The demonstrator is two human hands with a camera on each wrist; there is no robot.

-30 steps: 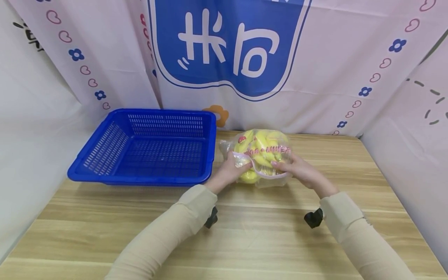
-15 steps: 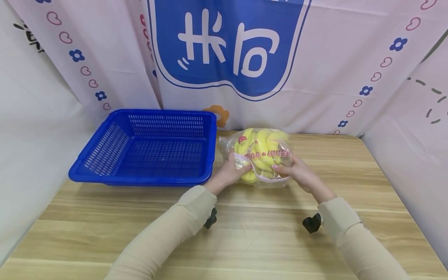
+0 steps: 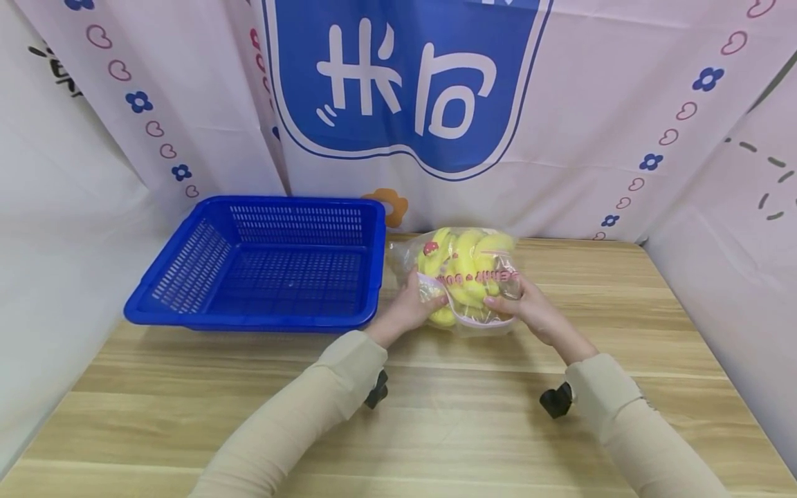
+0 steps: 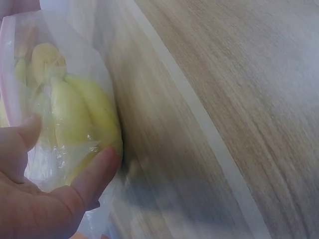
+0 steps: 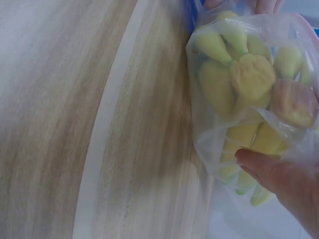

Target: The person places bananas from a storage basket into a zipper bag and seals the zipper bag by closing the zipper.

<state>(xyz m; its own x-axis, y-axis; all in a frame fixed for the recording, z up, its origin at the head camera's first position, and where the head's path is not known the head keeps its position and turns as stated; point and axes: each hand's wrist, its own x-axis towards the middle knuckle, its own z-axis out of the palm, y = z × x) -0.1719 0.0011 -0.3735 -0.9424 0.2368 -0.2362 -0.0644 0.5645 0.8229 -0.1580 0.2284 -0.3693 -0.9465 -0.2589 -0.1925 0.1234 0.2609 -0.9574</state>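
Observation:
A clear plastic bag (image 3: 457,277) with pink lettering and a pink zip strip holds several yellow bananas (image 3: 463,257). It rests at the back of the table, right of the blue basket (image 3: 261,321). My left hand (image 3: 407,308) grips its left side, with the thumb over the front near the strip. On the opposite side my right hand (image 3: 538,315) holds the bag, thumb on the front face. Both hands' other fingers are mostly hidden behind the plastic in the head view. The right wrist view shows the bananas' stem ends (image 5: 253,75) through the plastic.
The basket has slotted walls and stands close to my left hand. A wood-grain table (image 3: 461,429) extends in front of the bag. Behind it hangs a printed white cloth (image 3: 591,104) with a blue emblem, and white cloth walls (image 3: 68,242) flank the table.
The bag's right side and the bananas inside have shifted slightly. My right hand has moved a little lower with it. The left hand and the basket look nearly unmoved.

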